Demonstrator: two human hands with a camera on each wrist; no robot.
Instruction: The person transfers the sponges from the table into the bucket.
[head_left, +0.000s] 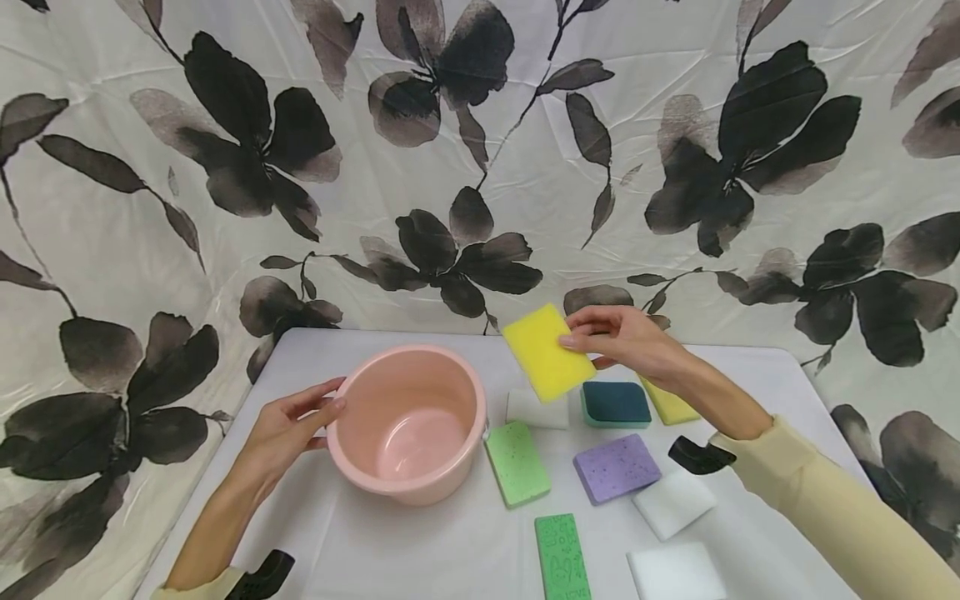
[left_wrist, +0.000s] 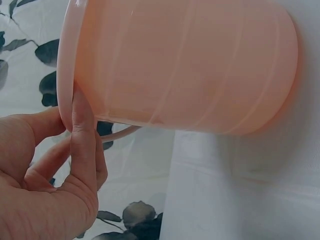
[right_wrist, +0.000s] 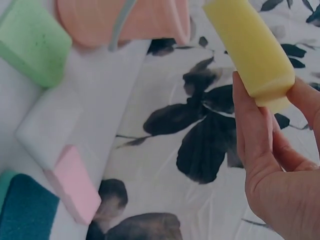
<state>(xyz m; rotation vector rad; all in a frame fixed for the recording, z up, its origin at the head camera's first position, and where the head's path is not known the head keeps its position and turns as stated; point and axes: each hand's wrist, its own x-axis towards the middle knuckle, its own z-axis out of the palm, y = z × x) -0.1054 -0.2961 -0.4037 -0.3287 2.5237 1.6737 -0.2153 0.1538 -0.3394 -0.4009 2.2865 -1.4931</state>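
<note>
My left hand (head_left: pixel 288 427) pinches the rim of a pink bucket (head_left: pixel 401 382), thumb on one side of the rim and fingers on the other. The bucket stands upright on the table, and I see only its bare floor inside. In the left wrist view, part of the handle shows below the bucket wall (left_wrist: pixel 190 65). Above the table, right of the bucket, my right hand (head_left: pixel 630 340) grips a yellow sponge (head_left: pixel 546 352) by one edge between thumb and fingers. The right wrist view shows the same sponge (right_wrist: pixel 252 47) held edge-on.
On the white table lie a light green sponge (head_left: pixel 517 464), a green patterned sponge (head_left: pixel 562 557), a purple sponge (head_left: pixel 617 468), a dark-topped scrub sponge (head_left: pixel 617 403), another yellow sponge (head_left: pixel 671 405), several white sponges (head_left: pixel 675 503) and a pink sponge (right_wrist: pixel 75 185). A floral cloth (head_left: pixel 570 192) hangs behind.
</note>
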